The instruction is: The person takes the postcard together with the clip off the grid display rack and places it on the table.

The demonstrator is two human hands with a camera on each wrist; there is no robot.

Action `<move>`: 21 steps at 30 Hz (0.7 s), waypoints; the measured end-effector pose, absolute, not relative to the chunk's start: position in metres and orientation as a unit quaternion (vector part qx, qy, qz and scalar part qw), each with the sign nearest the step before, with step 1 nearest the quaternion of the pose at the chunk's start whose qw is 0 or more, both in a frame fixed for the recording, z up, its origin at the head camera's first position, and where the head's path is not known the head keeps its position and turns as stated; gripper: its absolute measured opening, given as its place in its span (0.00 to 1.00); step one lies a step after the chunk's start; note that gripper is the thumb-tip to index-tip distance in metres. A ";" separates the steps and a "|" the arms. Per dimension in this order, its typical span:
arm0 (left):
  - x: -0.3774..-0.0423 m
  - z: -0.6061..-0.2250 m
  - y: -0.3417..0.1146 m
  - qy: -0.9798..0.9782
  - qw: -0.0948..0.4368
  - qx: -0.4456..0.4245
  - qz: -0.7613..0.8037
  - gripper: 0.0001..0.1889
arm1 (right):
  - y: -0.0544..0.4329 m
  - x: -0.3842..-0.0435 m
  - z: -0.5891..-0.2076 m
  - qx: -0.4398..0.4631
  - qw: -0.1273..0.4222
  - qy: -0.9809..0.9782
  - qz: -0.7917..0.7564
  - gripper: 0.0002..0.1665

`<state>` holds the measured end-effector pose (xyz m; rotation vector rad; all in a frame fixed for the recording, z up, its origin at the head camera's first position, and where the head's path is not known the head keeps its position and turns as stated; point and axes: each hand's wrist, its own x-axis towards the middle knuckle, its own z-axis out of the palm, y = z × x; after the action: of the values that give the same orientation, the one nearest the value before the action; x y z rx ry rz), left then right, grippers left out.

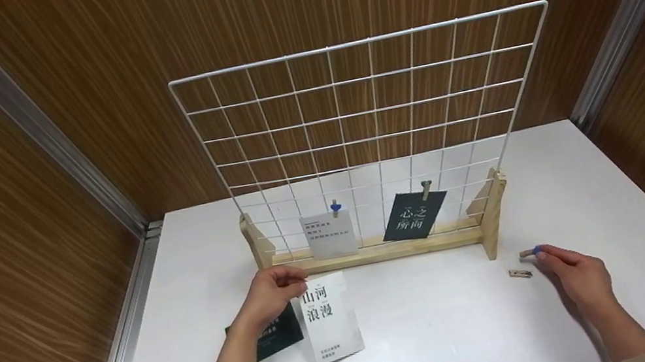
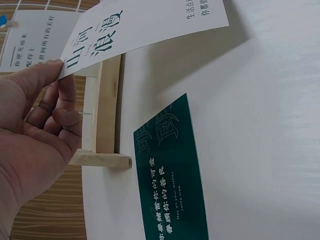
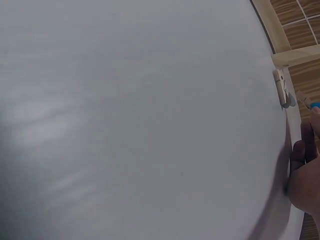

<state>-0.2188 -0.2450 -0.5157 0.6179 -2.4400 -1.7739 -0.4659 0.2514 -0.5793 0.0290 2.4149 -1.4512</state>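
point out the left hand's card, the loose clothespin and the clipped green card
Held white card (image 1: pixel 333 324), head view, middle of its printed face
Loose wooden clothespin (image 3: pixel 280 89), right wrist view, middle of its body
Clipped dark green card (image 1: pixel 414 216), head view, middle of its face

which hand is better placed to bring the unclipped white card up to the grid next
Left, I'd say: the left hand pinches the white card by a corner, in front of the grid. The right hand holds a clip, well away from that card.
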 end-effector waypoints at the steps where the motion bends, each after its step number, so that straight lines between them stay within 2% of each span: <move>1: -0.218 -0.516 -0.245 -0.792 0.030 0.203 -0.575 0.10 | 0.251 -0.465 -0.581 0.004 0.156 0.850 -0.503 0.36; 9: -0.218 -0.519 -0.245 -0.791 0.024 0.211 -0.574 0.10 | 0.249 -0.460 -0.587 -0.025 0.119 0.871 -0.476 0.29; 21: -0.222 -0.522 -0.240 -0.793 0.017 0.226 -0.565 0.11 | 0.246 -0.456 -0.590 -0.052 0.099 0.878 -0.466 0.24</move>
<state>-0.2216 -0.2404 -0.5219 0.7030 -2.4642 -1.7565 -0.4556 0.2461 -0.5902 -0.1538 2.5966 -1.3769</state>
